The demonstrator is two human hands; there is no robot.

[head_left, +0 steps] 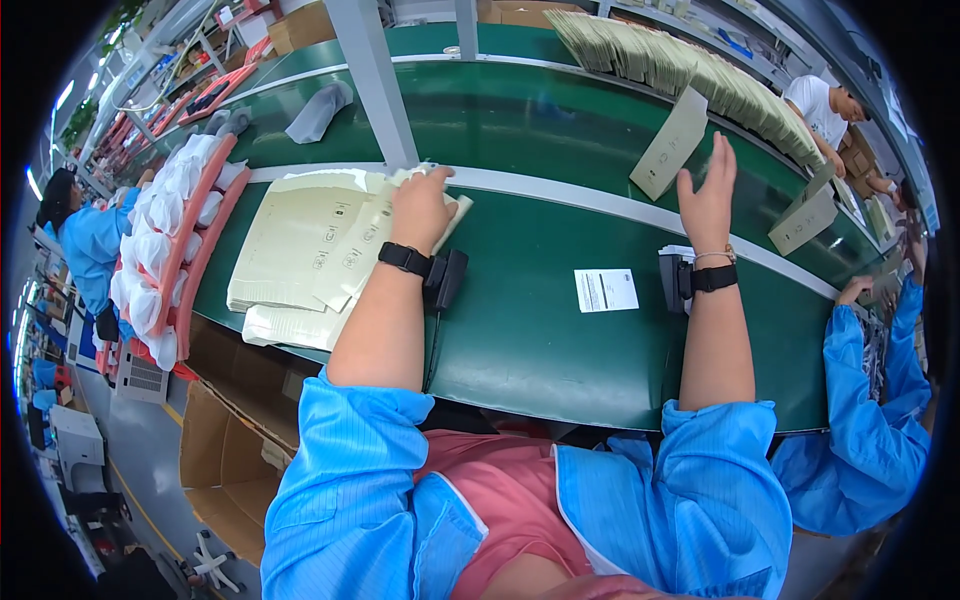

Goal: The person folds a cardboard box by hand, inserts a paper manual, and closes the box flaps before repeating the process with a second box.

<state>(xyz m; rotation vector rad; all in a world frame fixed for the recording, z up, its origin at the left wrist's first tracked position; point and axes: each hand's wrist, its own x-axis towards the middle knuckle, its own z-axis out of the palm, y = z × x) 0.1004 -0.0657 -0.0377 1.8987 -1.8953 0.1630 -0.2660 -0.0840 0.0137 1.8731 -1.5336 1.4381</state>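
My left hand [422,208] reaches over a pile of flat, pale cream cartons [285,235] on the green bench. Its fingers curl over the far end of the slanted top carton [358,250]. Out to the right, my right hand [708,200] is raised with fingers stretched and thumb apart, holding nothing. Just left of it, a folded-up cream carton [668,148] stands upright on the green conveyor. Between my forearms lies a small white printed sheet [606,290]. More white sheets [676,262] are partly hidden by my right wrist.
Pink trays [205,235] of white-wrapped items stack at the left. A grey post [372,85] rises behind the pile. Cream cartons [690,80] line the far side. Another carton [803,218] stands on the conveyor near co-workers at right. An open cardboard box [225,455] sits below the bench.
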